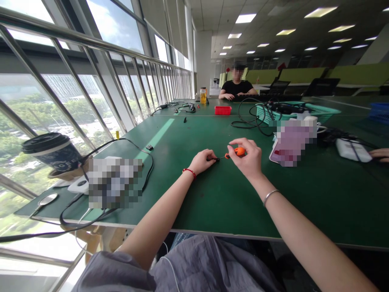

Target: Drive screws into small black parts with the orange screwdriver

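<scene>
My right hand [248, 159] is closed around the orange and black handle of a screwdriver [239, 152], held nearly level just above the green table [194, 202]. Its thin shaft points left toward my left hand [203, 159]. The fingers of that hand pinch a small black part [216, 159] low at the tabletop, and the screwdriver's tip meets or nearly meets it. What kind of part it is I cannot make out, since my fingers cover most of it.
A red tray [223, 110] and a jar [203, 95] stand farther back. On the right are a teal basket [322, 112] with cables and a phone [275, 154]. A lidded cup [53, 152] and black cables lie left, beside the railing. A person [238, 87] sits opposite; another hand [379, 154] shows at right.
</scene>
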Tool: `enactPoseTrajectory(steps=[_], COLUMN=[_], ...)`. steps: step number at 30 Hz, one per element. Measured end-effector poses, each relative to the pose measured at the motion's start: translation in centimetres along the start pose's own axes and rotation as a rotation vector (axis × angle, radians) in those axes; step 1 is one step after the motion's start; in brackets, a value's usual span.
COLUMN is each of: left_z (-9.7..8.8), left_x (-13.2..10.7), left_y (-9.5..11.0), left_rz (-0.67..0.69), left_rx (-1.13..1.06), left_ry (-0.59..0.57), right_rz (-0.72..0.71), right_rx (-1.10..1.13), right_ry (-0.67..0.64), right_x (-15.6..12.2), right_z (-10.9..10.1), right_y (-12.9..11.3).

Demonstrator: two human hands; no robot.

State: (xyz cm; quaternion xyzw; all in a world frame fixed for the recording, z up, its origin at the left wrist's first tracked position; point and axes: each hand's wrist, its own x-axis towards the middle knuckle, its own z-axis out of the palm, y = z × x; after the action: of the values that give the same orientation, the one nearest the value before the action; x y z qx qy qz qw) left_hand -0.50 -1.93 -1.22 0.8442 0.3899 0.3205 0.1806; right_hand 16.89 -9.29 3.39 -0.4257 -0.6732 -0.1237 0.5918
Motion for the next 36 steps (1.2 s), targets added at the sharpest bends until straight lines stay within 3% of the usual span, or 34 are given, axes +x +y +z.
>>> enactPoseTrajectory(steps=[8, 14, 36], left_z=[0.02, 0.00, -0.23], left_x=[0.04, 0.00, -0.13], left_y=[-0.06, 0.04, 0.46], left_rz=[0.004, -0.001, -0.016], left_rx=[0.006, 0.009, -0.002], left_ry=[0.004, -0.002, -0.002], right_rz=[-0.042, 0.021, 0.035], right_rx=[0.037, -0.002, 0.006], right_ry=[0.005, -0.006, -0.033], right_x=[-0.01, -0.05, -0.03], right_z=[-0.03, 0.03, -0.03], right_y=[-0.03, 0.00, -0.09])
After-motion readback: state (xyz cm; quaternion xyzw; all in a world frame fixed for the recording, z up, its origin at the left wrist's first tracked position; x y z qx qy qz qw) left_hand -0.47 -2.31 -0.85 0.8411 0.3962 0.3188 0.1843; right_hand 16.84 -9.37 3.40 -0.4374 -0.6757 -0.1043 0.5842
